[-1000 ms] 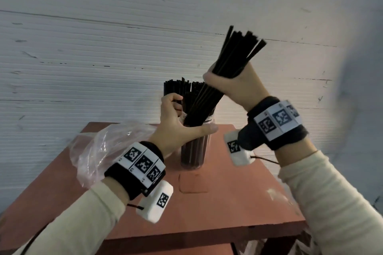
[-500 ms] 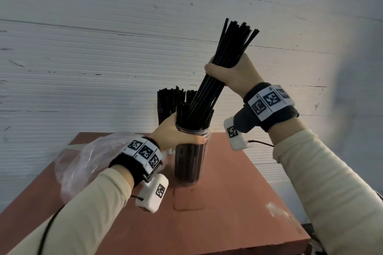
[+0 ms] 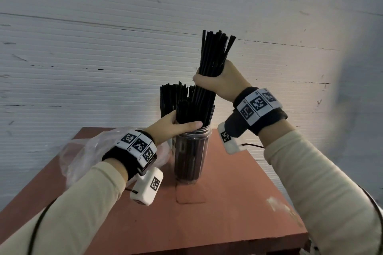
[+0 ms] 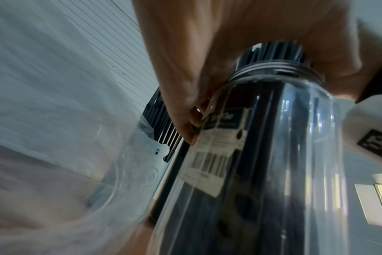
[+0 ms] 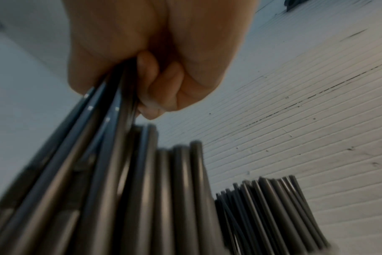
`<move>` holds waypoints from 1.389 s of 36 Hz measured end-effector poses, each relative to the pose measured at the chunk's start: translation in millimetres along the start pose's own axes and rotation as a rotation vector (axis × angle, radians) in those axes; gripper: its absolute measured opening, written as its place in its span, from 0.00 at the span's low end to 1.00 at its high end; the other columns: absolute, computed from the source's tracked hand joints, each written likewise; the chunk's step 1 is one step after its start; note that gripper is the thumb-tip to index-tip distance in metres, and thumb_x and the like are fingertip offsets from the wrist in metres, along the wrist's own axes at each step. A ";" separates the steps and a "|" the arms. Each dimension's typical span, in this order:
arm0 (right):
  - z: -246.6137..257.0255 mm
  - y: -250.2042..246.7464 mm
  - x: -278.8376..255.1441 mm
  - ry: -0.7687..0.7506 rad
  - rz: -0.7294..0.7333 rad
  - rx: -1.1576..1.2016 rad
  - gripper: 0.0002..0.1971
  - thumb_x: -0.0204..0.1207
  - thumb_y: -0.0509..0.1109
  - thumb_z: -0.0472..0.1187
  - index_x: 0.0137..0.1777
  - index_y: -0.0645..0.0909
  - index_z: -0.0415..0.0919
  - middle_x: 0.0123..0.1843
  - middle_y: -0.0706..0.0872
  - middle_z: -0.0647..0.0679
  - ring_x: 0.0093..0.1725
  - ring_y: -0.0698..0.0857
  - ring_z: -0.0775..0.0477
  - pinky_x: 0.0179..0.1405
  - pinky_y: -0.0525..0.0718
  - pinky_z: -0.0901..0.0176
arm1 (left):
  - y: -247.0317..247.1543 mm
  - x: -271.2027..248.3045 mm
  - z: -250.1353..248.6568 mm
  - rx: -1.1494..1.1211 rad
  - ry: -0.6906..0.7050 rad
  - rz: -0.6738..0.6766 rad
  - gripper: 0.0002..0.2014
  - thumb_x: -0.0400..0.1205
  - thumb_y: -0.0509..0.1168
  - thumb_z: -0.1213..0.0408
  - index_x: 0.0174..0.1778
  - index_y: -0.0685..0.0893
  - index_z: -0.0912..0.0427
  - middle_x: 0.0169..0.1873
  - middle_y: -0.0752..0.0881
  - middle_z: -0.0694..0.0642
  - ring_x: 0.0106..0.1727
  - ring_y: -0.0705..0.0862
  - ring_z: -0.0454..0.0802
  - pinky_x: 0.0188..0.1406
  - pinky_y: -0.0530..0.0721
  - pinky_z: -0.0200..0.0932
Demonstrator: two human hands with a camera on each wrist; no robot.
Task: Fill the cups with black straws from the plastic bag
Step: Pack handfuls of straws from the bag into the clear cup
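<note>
Gripping a near-upright straw bundle (image 3: 209,68), top tilted slightly right, right hand (image 3: 219,83) feeds the clear cup (image 3: 191,157) mid-table (image 3: 238,223); left hand (image 3: 172,125) clasps the straws at its rim.

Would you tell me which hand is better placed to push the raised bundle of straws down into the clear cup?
Right. The right hand already grips the bundle of straws above the clear cup; the left hand steadies the straws at its rim.

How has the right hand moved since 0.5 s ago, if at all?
Yes. Against the clear cup, the right hand came left and down toward its rim, tipping the straw bundle more upright.
</note>
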State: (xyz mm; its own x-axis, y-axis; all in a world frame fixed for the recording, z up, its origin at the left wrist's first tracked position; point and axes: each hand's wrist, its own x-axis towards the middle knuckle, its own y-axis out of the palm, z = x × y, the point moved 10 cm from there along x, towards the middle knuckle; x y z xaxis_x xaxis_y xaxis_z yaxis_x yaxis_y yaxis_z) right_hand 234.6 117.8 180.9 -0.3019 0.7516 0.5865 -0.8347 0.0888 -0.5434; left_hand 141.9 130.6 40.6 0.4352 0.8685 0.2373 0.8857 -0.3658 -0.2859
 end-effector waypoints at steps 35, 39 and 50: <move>20.4 23.9 -57.6 -0.306 -0.414 -0.287 0.11 0.81 0.64 0.35 0.59 0.85 0.34 0.57 0.87 0.45 0.58 0.85 0.49 0.62 0.81 0.62 | -9.2 -28.4 26.3 -0.075 0.043 -0.365 0.48 0.56 0.81 0.40 0.69 0.70 0.55 0.60 0.85 0.48 0.62 0.84 0.41 0.69 0.80 0.51; 15.8 29.8 -66.9 -0.265 -0.367 -0.273 0.13 0.81 0.66 0.40 0.62 0.84 0.37 0.63 0.85 0.46 0.64 0.82 0.49 0.67 0.79 0.58 | -7.0 -28.7 27.2 -0.076 0.036 -0.354 0.48 0.57 0.82 0.39 0.69 0.70 0.54 0.59 0.87 0.49 0.62 0.85 0.43 0.69 0.81 0.52; 13.9 42.8 -49.9 -0.205 -0.216 -0.428 0.18 0.86 0.58 0.43 0.70 0.80 0.39 0.72 0.81 0.46 0.74 0.76 0.47 0.75 0.70 0.56 | -7.7 -28.4 26.0 -0.083 0.039 -0.357 0.46 0.60 0.83 0.42 0.69 0.71 0.55 0.59 0.87 0.48 0.61 0.85 0.42 0.69 0.80 0.50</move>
State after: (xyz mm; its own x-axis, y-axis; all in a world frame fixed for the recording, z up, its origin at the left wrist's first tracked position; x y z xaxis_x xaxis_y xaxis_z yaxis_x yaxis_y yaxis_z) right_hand 207.5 74.9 136.7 -0.2637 0.5466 0.7948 -0.6376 0.5195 -0.5688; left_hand 118.5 117.5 12.0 0.1012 0.9333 0.3446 0.9922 -0.0695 -0.1031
